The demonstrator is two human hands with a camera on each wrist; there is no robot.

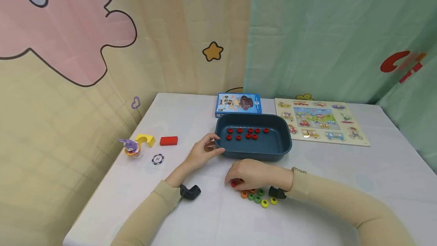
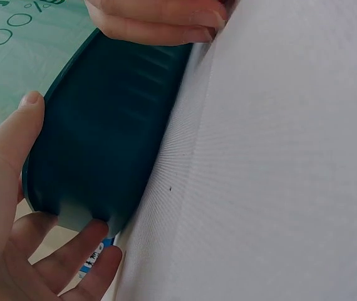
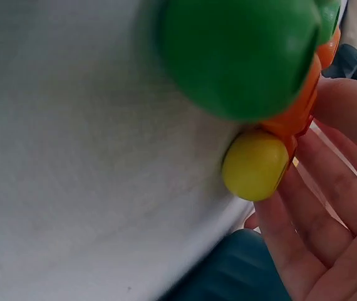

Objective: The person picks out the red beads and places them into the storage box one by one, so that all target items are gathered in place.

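Note:
My left hand [image 1: 201,152] holds the left end of a dark blue tray [image 1: 256,155], thumb against its near side and fingertips at its end wall; in the left wrist view the thumb [image 2: 25,122] and fingers curve round the tray [image 2: 97,125]. Several red beads [image 1: 255,136] lie inside. On the cloth in front of the tray, my right hand [image 1: 252,174] pinches a red bead [image 1: 233,183] between thumb and fingers. Close under this hand are orange beads [image 1: 244,194], green beads [image 1: 257,199] and yellow beads [image 1: 264,203]. A green bead [image 3: 241,56] looms large in the right wrist view.
Behind the tray lies a blue game box [image 1: 239,103], with a wooden picture puzzle [image 1: 345,136] to its right. At the left are a red block [image 1: 168,141], a yellow arch block [image 1: 146,139], a purple figurine [image 1: 131,146] and a poker chip [image 1: 158,159].

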